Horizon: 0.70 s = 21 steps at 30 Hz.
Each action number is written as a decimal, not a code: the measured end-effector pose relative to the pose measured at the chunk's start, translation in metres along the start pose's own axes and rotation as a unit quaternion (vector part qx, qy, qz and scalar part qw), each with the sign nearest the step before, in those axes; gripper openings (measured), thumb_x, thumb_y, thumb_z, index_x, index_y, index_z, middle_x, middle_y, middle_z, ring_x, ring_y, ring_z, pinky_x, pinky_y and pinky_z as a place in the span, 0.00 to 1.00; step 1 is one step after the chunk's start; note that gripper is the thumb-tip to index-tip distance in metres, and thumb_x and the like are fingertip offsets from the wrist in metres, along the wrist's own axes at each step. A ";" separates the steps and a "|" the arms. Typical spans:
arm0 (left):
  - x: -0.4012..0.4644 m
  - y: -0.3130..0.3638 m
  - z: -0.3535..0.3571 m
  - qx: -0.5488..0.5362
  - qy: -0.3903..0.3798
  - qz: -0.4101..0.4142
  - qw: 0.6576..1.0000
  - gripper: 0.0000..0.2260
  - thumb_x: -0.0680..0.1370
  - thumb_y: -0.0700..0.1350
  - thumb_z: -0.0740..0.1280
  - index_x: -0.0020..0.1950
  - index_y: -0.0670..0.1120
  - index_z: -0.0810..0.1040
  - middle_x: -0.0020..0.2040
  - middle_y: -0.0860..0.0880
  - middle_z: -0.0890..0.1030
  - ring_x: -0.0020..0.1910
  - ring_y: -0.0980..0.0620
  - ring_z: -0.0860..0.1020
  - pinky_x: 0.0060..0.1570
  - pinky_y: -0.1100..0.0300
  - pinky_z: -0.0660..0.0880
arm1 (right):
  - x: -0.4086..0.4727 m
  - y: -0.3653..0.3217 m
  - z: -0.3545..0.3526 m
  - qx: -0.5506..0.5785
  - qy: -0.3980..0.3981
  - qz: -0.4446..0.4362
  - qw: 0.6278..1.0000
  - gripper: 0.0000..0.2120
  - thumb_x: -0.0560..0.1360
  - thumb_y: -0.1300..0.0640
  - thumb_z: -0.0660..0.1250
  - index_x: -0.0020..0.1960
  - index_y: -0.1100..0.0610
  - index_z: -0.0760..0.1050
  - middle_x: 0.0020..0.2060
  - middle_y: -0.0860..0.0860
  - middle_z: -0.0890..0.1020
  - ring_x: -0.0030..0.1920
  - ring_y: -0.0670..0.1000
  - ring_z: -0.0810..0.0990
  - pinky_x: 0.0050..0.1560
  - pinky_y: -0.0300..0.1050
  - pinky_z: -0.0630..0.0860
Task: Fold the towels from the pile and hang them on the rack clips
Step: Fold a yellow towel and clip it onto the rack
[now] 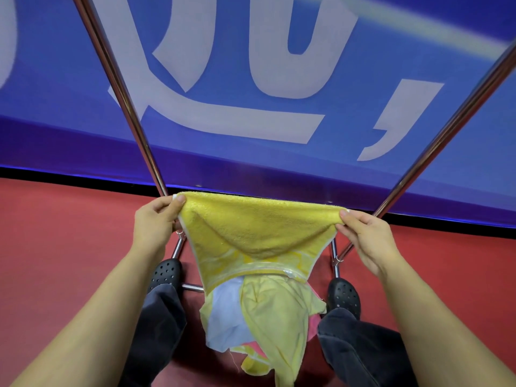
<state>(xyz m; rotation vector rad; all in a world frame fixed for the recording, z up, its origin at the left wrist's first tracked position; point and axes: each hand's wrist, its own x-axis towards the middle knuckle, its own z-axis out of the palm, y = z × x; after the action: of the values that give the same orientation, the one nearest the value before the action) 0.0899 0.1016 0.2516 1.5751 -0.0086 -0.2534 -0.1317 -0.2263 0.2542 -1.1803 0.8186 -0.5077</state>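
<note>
I see the left hand (156, 219) and right hand (365, 233) with fingers pinched on the top corners of a yellow towel (257, 230), stretched between the rack (134, 118) legs above the pile (259, 317) on the floor (55, 233).

A yellow terry towel (255, 230) hung stretched between the left hand (155, 219) and right hand (365, 233), above a pile of pale cloths (262, 317) lying between two black perforated clogs (166, 270). Chrome rack tubes (122, 99) rose on both sides before a blue lettered banner (279, 65).
</note>
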 end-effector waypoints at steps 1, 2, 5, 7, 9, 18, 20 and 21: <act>0.000 -0.001 0.001 -0.001 -0.002 -0.007 1.000 0.06 0.80 0.45 0.71 0.48 0.43 0.84 0.43 0.40 0.80 0.42 0.45 0.77 0.47 0.49 0.80 | -0.001 0.000 0.001 -0.011 0.004 0.008 1.000 0.08 0.74 0.59 0.74 0.50 0.64 0.81 0.44 0.55 0.83 0.45 0.48 0.82 0.53 0.43 0.83; 0.000 -0.001 0.002 -0.003 0.000 -0.012 1.000 0.06 0.80 0.45 0.71 0.48 0.43 0.84 0.43 0.40 0.79 0.42 0.45 0.77 0.47 0.49 0.80 | -0.001 -0.001 0.003 -0.032 0.011 0.013 0.999 0.06 0.76 0.60 0.72 0.50 0.63 0.82 0.42 0.54 0.83 0.43 0.48 0.81 0.53 0.43 0.83; -0.005 0.000 0.011 -0.005 0.021 -0.025 0.999 0.06 0.80 0.44 0.71 0.44 0.45 0.83 0.42 0.42 0.80 0.40 0.49 0.78 0.39 0.57 0.82 | -0.004 -0.004 0.010 -0.080 0.040 0.006 0.996 0.06 0.77 0.58 0.73 0.51 0.61 0.83 0.41 0.54 0.86 0.41 0.49 0.83 0.51 0.45 0.81; -0.012 0.001 0.020 -0.022 0.025 -0.029 0.999 0.07 0.80 0.42 0.71 0.42 0.45 0.81 0.40 0.44 0.80 0.37 0.51 0.79 0.34 0.61 0.81 | -0.009 -0.008 0.020 -0.085 0.060 -0.010 0.994 0.08 0.76 0.58 0.75 0.51 0.62 0.83 0.42 0.58 0.86 0.44 0.52 0.83 0.54 0.50 0.81; -0.018 0.003 0.031 -0.042 0.023 -0.028 0.998 0.06 0.80 0.41 0.71 0.44 0.42 0.82 0.38 0.45 0.80 0.32 0.54 0.79 0.31 0.62 0.80 | -0.017 -0.013 0.033 -0.069 0.059 -0.021 0.996 0.09 0.75 0.60 0.76 0.51 0.64 0.83 0.42 0.59 0.87 0.42 0.52 0.84 0.52 0.51 0.83; -0.037 -0.003 0.078 -0.061 -0.034 -0.040 0.997 0.06 0.81 0.43 0.70 0.49 0.40 0.83 0.41 0.44 0.83 0.40 0.51 0.83 0.37 0.59 0.82 | -0.031 -0.001 0.093 -0.079 0.021 -0.028 0.996 0.02 0.75 0.61 0.75 0.46 0.60 0.83 0.42 0.62 0.87 0.41 0.53 0.84 0.48 0.52 0.83; -0.041 -0.004 0.087 -0.054 -0.055 -0.041 0.996 0.07 0.82 0.42 0.69 0.51 0.39 0.83 0.43 0.42 0.83 0.41 0.50 0.82 0.37 0.59 0.82 | -0.032 0.004 0.103 -0.098 0.006 -0.030 0.995 0.02 0.76 0.61 0.74 0.44 0.58 0.83 0.42 0.66 0.86 0.39 0.54 0.82 0.46 0.56 0.80; -0.043 -0.004 0.091 -0.054 -0.064 -0.043 0.996 0.07 0.82 0.42 0.69 0.51 0.39 0.83 0.43 0.41 0.83 0.40 0.50 0.82 0.38 0.58 0.81 | -0.032 0.006 0.107 -0.107 -0.002 -0.030 0.994 0.03 0.77 0.62 0.73 0.43 0.58 0.83 0.42 0.67 0.85 0.39 0.55 0.82 0.45 0.59 0.79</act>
<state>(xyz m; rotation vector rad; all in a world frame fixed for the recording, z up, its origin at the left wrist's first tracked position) 0.0324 0.0186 0.2545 1.4521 -0.0261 -0.4157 -0.0680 -0.1364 0.2737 -1.4068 0.8511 -0.4749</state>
